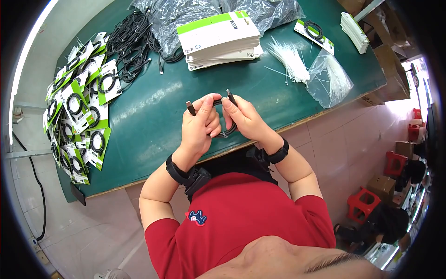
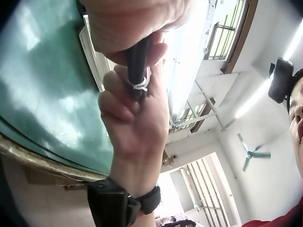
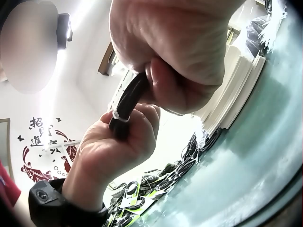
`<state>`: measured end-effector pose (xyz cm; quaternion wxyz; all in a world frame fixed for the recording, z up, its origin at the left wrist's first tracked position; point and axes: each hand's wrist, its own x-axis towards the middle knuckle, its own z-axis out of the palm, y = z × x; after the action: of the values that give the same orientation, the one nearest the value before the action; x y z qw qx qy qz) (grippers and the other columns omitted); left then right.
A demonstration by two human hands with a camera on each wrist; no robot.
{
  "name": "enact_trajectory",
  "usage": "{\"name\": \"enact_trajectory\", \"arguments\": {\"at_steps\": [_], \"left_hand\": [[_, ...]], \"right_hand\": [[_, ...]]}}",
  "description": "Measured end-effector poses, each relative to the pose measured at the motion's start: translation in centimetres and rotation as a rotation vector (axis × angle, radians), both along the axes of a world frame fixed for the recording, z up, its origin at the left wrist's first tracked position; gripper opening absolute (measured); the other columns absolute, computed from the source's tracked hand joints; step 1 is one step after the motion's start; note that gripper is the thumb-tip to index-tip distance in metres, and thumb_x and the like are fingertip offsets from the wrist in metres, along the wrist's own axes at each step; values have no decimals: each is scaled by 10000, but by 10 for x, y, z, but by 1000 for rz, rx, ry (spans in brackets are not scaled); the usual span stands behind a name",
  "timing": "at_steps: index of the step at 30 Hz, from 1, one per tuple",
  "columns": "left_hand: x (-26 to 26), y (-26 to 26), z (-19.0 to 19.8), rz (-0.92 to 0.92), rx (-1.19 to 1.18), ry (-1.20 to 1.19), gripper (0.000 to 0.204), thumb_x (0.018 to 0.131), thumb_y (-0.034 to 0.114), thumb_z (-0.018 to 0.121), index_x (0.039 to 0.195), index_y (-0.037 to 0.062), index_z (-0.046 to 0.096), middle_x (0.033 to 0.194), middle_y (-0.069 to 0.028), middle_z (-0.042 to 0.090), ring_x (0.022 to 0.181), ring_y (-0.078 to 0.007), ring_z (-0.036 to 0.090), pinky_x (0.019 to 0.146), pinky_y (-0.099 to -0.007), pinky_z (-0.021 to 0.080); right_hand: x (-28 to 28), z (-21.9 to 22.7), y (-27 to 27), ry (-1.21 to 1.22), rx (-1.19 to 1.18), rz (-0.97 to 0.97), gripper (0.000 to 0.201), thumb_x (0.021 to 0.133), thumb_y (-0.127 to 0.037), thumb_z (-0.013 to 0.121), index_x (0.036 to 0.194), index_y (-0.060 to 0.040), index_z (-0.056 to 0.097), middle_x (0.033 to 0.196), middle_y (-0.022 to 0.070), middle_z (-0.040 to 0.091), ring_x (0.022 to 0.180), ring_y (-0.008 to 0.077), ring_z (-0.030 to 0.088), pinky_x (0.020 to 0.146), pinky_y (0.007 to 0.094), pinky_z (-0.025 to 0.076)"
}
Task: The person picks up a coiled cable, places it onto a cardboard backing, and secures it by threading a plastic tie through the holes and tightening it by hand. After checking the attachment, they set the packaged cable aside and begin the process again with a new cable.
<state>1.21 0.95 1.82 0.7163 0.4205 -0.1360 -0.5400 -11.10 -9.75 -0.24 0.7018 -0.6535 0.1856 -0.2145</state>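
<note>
A coiled black cable [image 1: 232, 129] is held between both hands above the table's near edge. The left hand [image 1: 200, 122] grips one side, with a connector end [image 1: 190, 108] sticking up past its thumb. On the other side the right hand [image 1: 245, 119] pinches the coil, a second connector end [image 1: 230, 96] standing above its fingers. A thin tie shows around the coil [image 2: 137, 61] in the left wrist view, and the same tie rings the coil [image 3: 129, 98] in the right wrist view.
Carded cables [image 1: 74, 104] lie heaped at the left of the green table [image 1: 153, 116]. Behind are loose black cables [image 1: 132, 44], a stack of cards [image 1: 218, 35], and plastic bags [image 1: 179, 18]. White zip ties [image 1: 290, 60] and a bag of ties [image 1: 330, 79] lie at the right.
</note>
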Motion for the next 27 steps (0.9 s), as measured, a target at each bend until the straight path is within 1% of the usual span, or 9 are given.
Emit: {"name": "enact_trajectory", "arguments": {"at_steps": [4,7,11,12,14,15,18,22,27], "left_hand": [[2,-1,3,-56,-22,-20,290,1055,256,547,1153,-8,617,587,72,325,453,-41,288,415,-240,290],[10,1,8,-310,-113,38,307,1058,253,539,1220,0,606,690,20,487,557,-78,462,539,-240,431],[13,-23,34,-108,20,-235,335,1061,245,525,1333,58,579,934,-39,610,875,-140,615,785,-322,528],[25,-33,32,-107,16,-243,335,1061,245,525,1333,58,579,934,-39,610,875,-140,615,785,-322,528],[58,-57,26,-30,-202,-1013,384,1017,213,586,1371,65,576,1256,-98,622,1194,-236,577,1004,-395,472],[66,-69,30,-28,-205,-1018,384,1017,213,586,1371,65,576,1256,-98,622,1194,-236,577,1004,-395,472],[82,-100,46,120,-219,-2075,383,921,127,682,1282,20,615,1246,-134,644,1153,-309,613,1008,-378,481],[91,-127,29,32,-113,-2171,394,846,63,673,1235,16,641,1267,-159,650,1181,-332,607,986,-377,496],[98,-126,22,82,-218,-2417,395,827,35,642,1222,30,646,1204,-139,686,1150,-283,643,949,-377,511]], "right_hand": [[-11,6,-10,-15,187,167,425,1081,-403,451,827,-73,534,638,-35,484,523,51,444,469,222,337],[-23,16,-12,-49,286,246,450,1083,-418,438,789,-88,523,649,-39,479,508,40,393,452,213,293],[-46,16,-20,-52,329,32,447,1082,-426,434,800,-88,515,668,-34,476,504,34,369,440,202,277],[-52,14,-22,-59,324,34,447,1082,-426,434,800,-88,515,668,-34,476,504,34,369,440,202,277],[-67,9,-27,-93,348,0,435,1089,-412,416,787,-102,460,694,5,484,513,44,332,430,205,249],[-73,7,-29,-110,359,-18,431,1092,-405,407,780,-109,432,706,24,487,517,49,314,425,206,235],[-88,2,-32,-94,354,-70,423,1093,-399,407,781,-114,419,711,35,484,532,54,321,422,207,235],[-102,-2,-37,-77,343,-135,417,1093,-395,409,783,-117,412,712,37,479,552,58,337,422,208,239],[-115,-8,-45,-74,318,-261,414,1093,-395,409,783,-120,404,707,32,469,542,59,334,414,206,232]]}}
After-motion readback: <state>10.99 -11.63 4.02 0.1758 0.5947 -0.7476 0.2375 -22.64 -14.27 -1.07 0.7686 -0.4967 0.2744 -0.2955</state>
